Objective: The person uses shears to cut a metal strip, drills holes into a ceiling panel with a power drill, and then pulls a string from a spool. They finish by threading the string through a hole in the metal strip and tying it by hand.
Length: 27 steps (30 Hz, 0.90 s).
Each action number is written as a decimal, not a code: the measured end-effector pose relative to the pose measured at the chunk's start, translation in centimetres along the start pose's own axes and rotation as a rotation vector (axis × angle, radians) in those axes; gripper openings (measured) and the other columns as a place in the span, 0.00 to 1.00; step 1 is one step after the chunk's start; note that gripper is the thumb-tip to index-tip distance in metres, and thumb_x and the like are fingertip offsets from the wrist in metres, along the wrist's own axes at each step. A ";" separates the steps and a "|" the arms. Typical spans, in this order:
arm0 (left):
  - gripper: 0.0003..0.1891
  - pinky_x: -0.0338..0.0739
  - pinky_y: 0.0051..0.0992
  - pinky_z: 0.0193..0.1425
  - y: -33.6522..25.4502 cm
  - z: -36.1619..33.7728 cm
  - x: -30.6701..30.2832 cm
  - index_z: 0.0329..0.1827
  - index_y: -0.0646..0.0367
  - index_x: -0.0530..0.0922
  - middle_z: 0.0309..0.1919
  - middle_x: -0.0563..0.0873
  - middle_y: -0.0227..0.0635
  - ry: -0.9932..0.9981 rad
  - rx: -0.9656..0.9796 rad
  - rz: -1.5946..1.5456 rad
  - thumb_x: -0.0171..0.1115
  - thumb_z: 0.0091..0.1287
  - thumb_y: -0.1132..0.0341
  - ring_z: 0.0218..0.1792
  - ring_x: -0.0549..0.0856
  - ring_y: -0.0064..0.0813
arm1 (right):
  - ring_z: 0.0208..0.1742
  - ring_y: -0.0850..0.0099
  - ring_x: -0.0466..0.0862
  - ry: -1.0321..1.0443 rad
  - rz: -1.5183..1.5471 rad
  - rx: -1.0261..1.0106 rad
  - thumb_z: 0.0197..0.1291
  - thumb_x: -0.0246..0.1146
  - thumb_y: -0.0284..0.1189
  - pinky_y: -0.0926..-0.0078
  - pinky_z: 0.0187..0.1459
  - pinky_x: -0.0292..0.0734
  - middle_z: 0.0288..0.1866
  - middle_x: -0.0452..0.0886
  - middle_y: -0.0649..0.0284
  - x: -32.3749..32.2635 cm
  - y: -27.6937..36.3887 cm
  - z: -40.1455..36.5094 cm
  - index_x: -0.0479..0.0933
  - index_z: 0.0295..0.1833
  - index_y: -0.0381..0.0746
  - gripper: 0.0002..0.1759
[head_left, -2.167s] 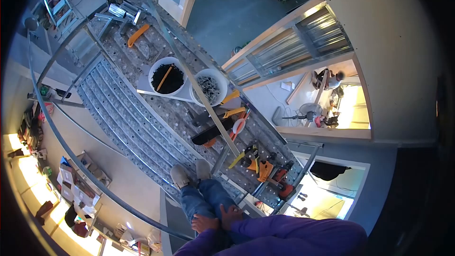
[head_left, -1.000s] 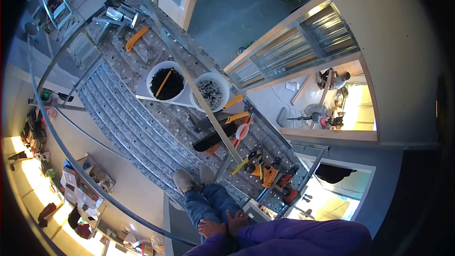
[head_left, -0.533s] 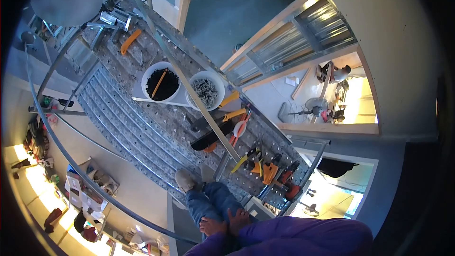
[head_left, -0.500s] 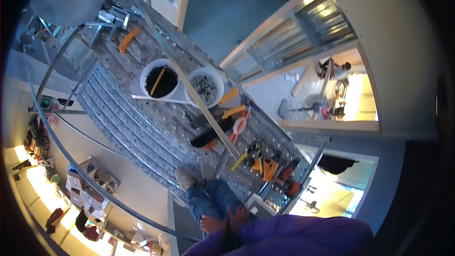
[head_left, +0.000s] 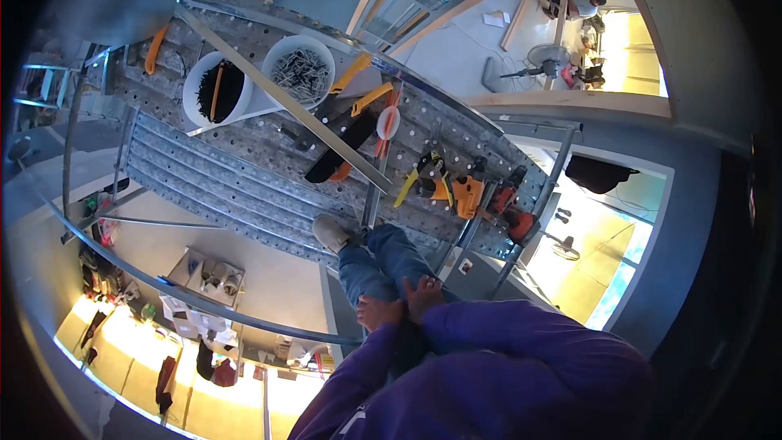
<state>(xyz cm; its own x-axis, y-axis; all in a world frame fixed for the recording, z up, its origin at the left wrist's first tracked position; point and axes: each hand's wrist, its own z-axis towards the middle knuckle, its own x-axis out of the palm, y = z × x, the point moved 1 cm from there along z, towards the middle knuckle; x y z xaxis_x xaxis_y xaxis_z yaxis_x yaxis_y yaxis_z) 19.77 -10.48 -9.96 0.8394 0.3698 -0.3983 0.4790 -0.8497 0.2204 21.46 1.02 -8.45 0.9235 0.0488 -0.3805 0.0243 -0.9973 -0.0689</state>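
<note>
My left hand [head_left: 380,312] lies on one leg of my blue jeans [head_left: 364,277], its fingers loosely laid over the cloth. Beside it, my right hand [head_left: 423,297] rests on the other leg with fingers spread and nothing held. A ring seems to show on one of its fingers. Past my knees is a perforated metal scaffold platform [head_left: 236,204], where my beige shoe [head_left: 330,234] stands. Nearest on the platform are yellow-handled snips [head_left: 423,175], an orange power tool [head_left: 465,195] and a red-and-black drill [head_left: 511,216].
A long metal strip [head_left: 281,94] slants across a bucket of black screws [head_left: 216,94] and one of silver fasteners [head_left: 298,71]. Yellow-handled tools [head_left: 352,73] lie beyond. Guard rails [head_left: 244,310] edge the platform. Below, a person [head_left: 580,6] is near a fan [head_left: 547,57].
My view has turned and tilted, so the platform and buckets appear higher and lie more level. Both hands remain on my legs.
</note>
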 end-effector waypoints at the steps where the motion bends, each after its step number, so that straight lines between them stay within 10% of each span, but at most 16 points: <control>1: 0.60 0.70 0.41 0.69 -0.2 -0.1 0.0 0.75 0.72 0.59 0.62 0.75 0.57 -0.004 0.013 0.010 0.74 0.47 0.37 0.63 0.78 0.52 | 0.65 0.41 0.77 0.085 0.105 -0.022 0.65 0.59 0.43 0.43 0.65 0.69 0.68 0.71 0.35 -1.8 -0.9 -0.3 0.61 0.79 0.47 0.38; 4: 0.59 0.71 0.41 0.68 -0.7 0.0 -0.2 0.76 0.71 0.59 0.62 0.75 0.57 -0.020 0.040 0.042 0.73 0.48 0.37 0.63 0.78 0.51 | 0.52 0.49 0.85 0.241 0.455 -0.261 0.65 0.60 0.40 0.53 0.54 0.79 0.50 0.84 0.47 -4.7 -6.8 3.2 0.79 0.62 0.43 0.23; 7: 0.59 0.70 0.42 0.69 -1.1 -0.1 -0.2 0.76 0.71 0.58 0.63 0.75 0.57 -0.022 0.034 0.055 0.73 0.49 0.37 0.63 0.78 0.51 | 0.45 0.48 0.85 -0.355 0.744 -0.289 0.71 0.54 0.41 0.53 0.49 0.79 0.40 0.85 0.48 -14.8 -11.3 5.9 0.80 0.43 0.38 0.18; 13: 0.59 0.69 0.42 0.73 0.2 0.2 -1.6 0.75 0.70 0.60 0.66 0.74 0.57 0.041 -0.033 -0.032 0.73 0.49 0.35 0.67 0.76 0.51 | 0.39 0.53 0.87 -0.745 1.116 -0.018 0.63 0.65 0.52 0.59 0.45 0.81 0.38 0.85 0.47 -27.0 -10.8 19.9 0.76 0.54 0.33 0.31; 16: 0.61 0.70 0.40 0.73 3.2 0.9 -1.6 0.73 0.69 0.60 0.67 0.75 0.55 0.074 -0.035 -0.145 0.75 0.45 0.32 0.69 0.77 0.47 | 0.40 0.51 0.88 -1.017 0.724 0.086 0.53 0.74 0.50 0.61 0.43 0.84 0.43 0.85 0.44 -28.6 -7.5 23.0 0.72 0.60 0.31 0.39; 23: 0.57 0.74 0.43 0.70 15.6 6.3 -3.4 0.70 0.75 0.65 0.65 0.77 0.61 0.011 0.175 -0.743 0.76 0.50 0.35 0.67 0.78 0.55 | 0.48 0.63 0.87 -0.365 1.348 -0.039 0.58 0.72 0.35 0.65 0.39 0.85 0.52 0.83 0.52 -28.1 -12.3 22.3 0.72 0.61 0.35 0.29; 27: 0.62 0.71 0.44 0.73 20.2 6.0 -2.7 0.77 0.72 0.58 0.69 0.72 0.65 0.240 0.338 -0.785 0.77 0.50 0.34 0.72 0.73 0.57 | 0.47 0.66 0.85 -0.536 1.498 -0.042 0.58 0.70 0.30 0.65 0.37 0.85 0.47 0.83 0.56 -30.2 -13.2 15.0 0.72 0.58 0.34 0.25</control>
<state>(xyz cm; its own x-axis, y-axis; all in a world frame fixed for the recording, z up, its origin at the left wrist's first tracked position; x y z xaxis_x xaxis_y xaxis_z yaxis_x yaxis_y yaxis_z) 25.61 -30.89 -9.80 0.3501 0.9292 -0.1186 0.8696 -0.3694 -0.3275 -12.46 13.57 -9.90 -0.1150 -0.9316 -0.3449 -0.7242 -0.1591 0.6710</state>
